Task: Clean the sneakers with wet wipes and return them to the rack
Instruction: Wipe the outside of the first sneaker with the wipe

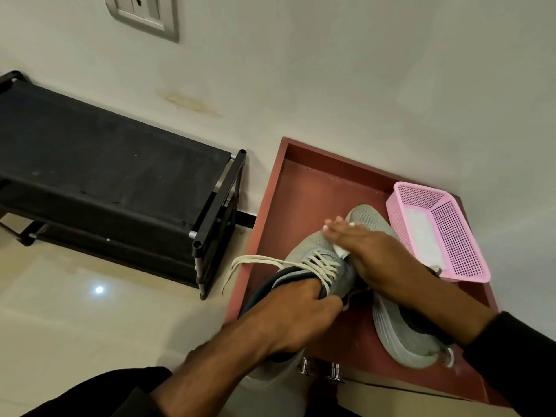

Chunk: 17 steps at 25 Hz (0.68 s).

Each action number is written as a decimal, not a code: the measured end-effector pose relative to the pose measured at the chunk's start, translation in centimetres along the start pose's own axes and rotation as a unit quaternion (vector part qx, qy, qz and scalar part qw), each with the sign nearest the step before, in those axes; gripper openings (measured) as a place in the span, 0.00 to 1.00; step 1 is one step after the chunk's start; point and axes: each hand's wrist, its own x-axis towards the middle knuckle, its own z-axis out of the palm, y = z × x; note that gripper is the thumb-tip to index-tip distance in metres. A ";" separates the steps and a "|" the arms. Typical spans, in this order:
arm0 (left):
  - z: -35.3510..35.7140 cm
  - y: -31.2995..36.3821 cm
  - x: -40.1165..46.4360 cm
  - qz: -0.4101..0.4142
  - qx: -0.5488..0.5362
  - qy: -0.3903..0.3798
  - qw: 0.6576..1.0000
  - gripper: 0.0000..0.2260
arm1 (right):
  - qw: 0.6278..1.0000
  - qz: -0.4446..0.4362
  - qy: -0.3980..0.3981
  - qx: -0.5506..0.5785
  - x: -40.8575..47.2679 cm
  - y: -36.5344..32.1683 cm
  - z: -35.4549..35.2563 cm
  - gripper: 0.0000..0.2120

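Note:
A grey knit sneaker (313, 251) with cream laces is held over the red-brown cabinet top (304, 188). My left hand (288, 314) grips its collar from behind, fingers inside the opening. My right hand (364, 251) lies flat across the sneaker's upper and presses a white wet wipe (341, 250) against it; only a corner of the wipe shows. A second grey sneaker (400, 335) lies on its side on the cabinet top under my right forearm, its toe (368, 219) pointing toward the wall.
A pink perforated basket (451, 236) holding white wipes stands at the cabinet's right, close to my right hand. A black shoe rack (120, 182) stands left against the wall. Beige tiled floor (75, 311) lies below. Metal handles (322, 370) stick out at the cabinet's front.

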 end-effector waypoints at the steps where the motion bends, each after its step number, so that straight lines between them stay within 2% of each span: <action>1: 0.0 0.1 0.1 0.000 -0.001 -0.003 1.000 0.14 | 0.999 -0.033 -0.032 0.007 -0.3 -0.7 0.1 0.27; 3: -0.1 0.2 0.1 -0.001 0.004 -0.001 1.000 0.14 | 0.997 -0.067 -0.037 -0.013 -0.6 0.5 -0.6 0.28; 5: 0.0 0.0 0.1 0.000 0.008 0.010 1.000 0.14 | 1.000 0.003 -0.008 -0.004 -0.4 1.6 -1.3 0.28; 6: 0.0 0.0 0.1 0.004 0.005 0.014 1.000 0.13 | 1.000 0.007 -0.007 -0.002 -0.4 1.3 -1.0 0.28; 9: -0.1 0.0 0.2 0.017 0.005 0.008 1.000 0.13 | 0.992 -0.101 -0.064 -0.032 -0.8 -0.6 -0.3 0.25; 10: -0.1 0.1 0.1 0.012 0.007 0.007 1.000 0.14 | 0.992 -0.094 -0.081 -0.036 -0.7 0.1 -0.7 0.25; 13: 0.2 -0.2 0.3 0.009 0.027 0.006 1.000 0.14 | 0.999 0.005 -0.047 -0.026 0.4 1.8 -2.0 0.26; 15: 0.2 -0.3 0.5 0.016 0.046 -0.002 0.999 0.13 | 0.997 -0.044 -0.059 -0.017 0.8 0.3 -1.0 0.25; 17: 0.0 -0.3 0.4 0.004 0.016 0.002 1.000 0.13 | 0.990 -0.093 -0.101 -0.012 0.3 -0.5 -0.7 0.24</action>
